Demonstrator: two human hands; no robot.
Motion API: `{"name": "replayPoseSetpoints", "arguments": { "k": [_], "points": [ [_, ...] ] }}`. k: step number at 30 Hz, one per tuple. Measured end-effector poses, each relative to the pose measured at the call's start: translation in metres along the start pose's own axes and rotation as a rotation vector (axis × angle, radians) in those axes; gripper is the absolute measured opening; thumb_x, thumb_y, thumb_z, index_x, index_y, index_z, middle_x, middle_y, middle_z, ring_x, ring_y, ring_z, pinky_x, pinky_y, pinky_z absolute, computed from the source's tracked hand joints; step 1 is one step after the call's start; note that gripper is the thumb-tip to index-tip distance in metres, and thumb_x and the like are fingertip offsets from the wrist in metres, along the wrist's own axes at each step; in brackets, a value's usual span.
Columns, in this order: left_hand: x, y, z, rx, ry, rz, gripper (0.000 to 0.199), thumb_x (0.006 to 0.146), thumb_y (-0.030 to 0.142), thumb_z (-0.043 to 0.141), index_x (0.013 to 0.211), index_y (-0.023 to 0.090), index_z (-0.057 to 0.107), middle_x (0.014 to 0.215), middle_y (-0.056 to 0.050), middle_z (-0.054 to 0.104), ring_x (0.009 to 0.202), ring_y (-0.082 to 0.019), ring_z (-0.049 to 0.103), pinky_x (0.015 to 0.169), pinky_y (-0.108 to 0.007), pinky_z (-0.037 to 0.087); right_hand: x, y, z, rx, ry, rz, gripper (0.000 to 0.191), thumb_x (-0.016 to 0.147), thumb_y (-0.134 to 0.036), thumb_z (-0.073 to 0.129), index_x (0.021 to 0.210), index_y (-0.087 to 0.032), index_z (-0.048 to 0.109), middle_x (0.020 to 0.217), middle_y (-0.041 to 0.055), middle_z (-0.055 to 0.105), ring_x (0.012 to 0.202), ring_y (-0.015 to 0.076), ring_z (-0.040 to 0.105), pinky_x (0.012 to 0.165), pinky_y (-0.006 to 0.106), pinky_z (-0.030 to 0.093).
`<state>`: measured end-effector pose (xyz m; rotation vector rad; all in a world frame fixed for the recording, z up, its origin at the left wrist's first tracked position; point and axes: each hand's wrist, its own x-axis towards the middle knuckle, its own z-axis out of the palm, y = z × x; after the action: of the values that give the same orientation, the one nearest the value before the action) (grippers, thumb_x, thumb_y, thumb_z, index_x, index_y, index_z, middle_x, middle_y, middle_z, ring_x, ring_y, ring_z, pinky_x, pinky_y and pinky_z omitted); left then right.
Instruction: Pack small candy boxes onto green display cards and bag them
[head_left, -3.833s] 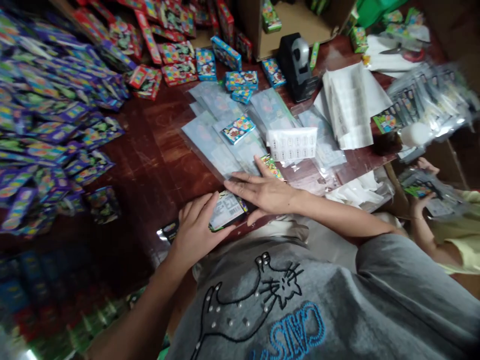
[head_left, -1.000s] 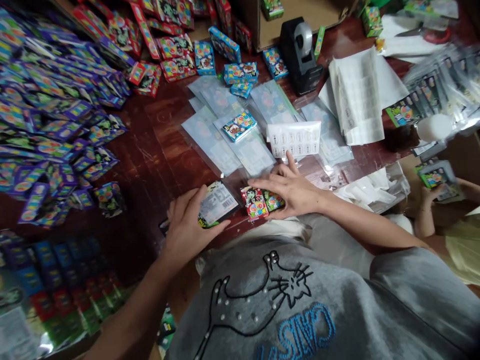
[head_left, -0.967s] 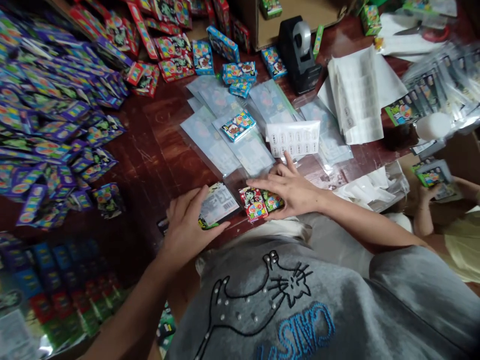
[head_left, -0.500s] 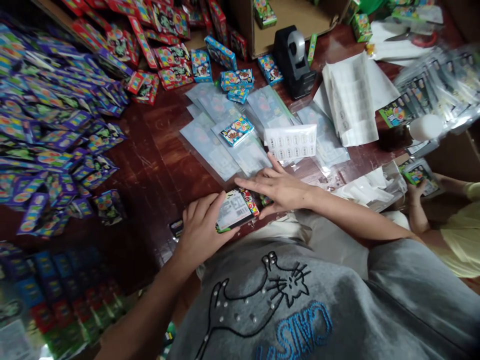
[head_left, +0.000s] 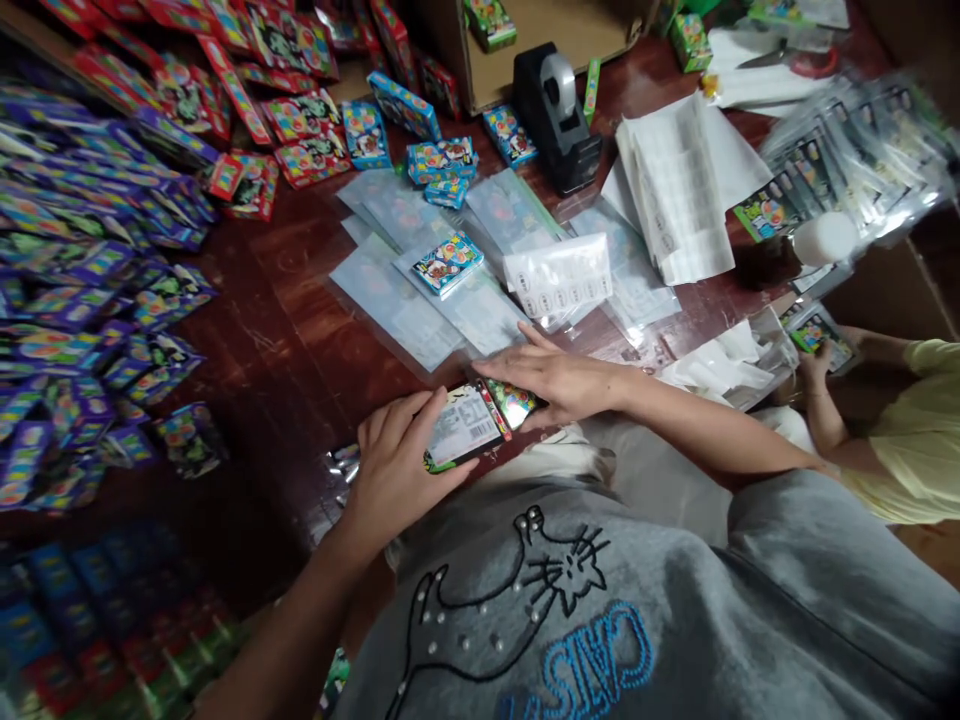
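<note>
A small flat printed box (head_left: 463, 425) lies on the dark red table near me, with a pale barcode panel on top and green at its near corner. My left hand (head_left: 401, 455) grips it from the left, fingers over the far side and thumb along the near edge. Against its right end is a red strip, then a shiny green printed box (head_left: 514, 403). My right hand (head_left: 566, 385) straddles this green box, thumb at the near edge and fingertips at the far edge, little finger raised. Part of the green box is hidden under the palm.
Clear plastic sleeves (head_left: 397, 300) lie beyond my hands, topped by a blue box (head_left: 448, 262) and a sticker sheet (head_left: 562, 275). A tape dispenser (head_left: 559, 120) stands behind. Purple boxes (head_left: 97, 300) and red boxes (head_left: 292, 40) pile up left. A co-worker's hand (head_left: 814, 365) holds a package at right.
The view has shifted, so most things sit further left. My right hand has drawn slightly back toward the right, and more of the green box shows beside the red strip.
</note>
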<state>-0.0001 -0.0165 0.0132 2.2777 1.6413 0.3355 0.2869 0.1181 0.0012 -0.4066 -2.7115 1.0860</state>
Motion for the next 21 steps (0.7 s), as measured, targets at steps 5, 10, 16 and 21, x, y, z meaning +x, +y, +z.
{"name": "replayPoseSetpoints", "arguments": {
  "k": [5, 10, 16, 21],
  "points": [
    [0.008, 0.009, 0.002, 0.040, 0.031, -0.064, 0.081, 0.091, 0.048, 0.078, 0.163, 0.025, 0.046, 0.149, -0.018, 0.065, 0.133, -0.041, 0.060, 0.111, -0.054, 0.044, 0.003, -0.005, -0.002, -0.089, -0.050, 0.048, 0.100, 0.099, -0.019, 0.072, 0.179, -0.023, 0.012, 0.179, 0.0208, 0.036, 0.166, 0.0311, 0.037, 0.139, 0.065, 0.014],
    [0.017, 0.016, 0.001, 0.023, 0.017, -0.130, 0.080, 0.092, 0.046, 0.078, 0.162, 0.022, 0.049, 0.150, -0.021, 0.063, 0.136, -0.044, 0.059, 0.111, -0.058, 0.046, 0.004, -0.014, -0.024, -0.100, 0.007, 0.071, 0.106, 0.100, -0.010, 0.066, 0.179, -0.025, -0.003, 0.186, 0.0214, 0.015, 0.174, 0.0308, 0.016, 0.139, 0.060, 0.021],
    [0.019, 0.016, -0.012, -0.216, 0.022, -0.333, 0.103, 0.076, 0.053, 0.092, 0.164, 0.032, 0.044, 0.151, -0.015, 0.057, 0.135, -0.040, 0.063, 0.111, -0.057, 0.054, 0.004, -0.001, -0.040, -0.041, 0.179, -0.001, 0.086, 0.094, -0.038, 0.085, 0.166, -0.015, 0.045, 0.161, 0.0246, 0.053, 0.153, 0.0370, 0.050, 0.131, 0.064, 0.035],
    [0.040, -0.007, -0.013, -0.443, -0.111, -0.330, 0.087, 0.088, 0.055, 0.079, 0.166, 0.032, 0.048, 0.131, -0.010, 0.064, 0.121, -0.031, 0.070, 0.111, -0.053, 0.057, 0.007, 0.011, -0.035, -0.006, 0.142, -0.063, 0.065, 0.099, -0.042, 0.079, 0.154, -0.015, 0.058, 0.162, 0.0240, 0.052, 0.151, 0.0340, 0.052, 0.124, 0.056, 0.047]
  ]
}}
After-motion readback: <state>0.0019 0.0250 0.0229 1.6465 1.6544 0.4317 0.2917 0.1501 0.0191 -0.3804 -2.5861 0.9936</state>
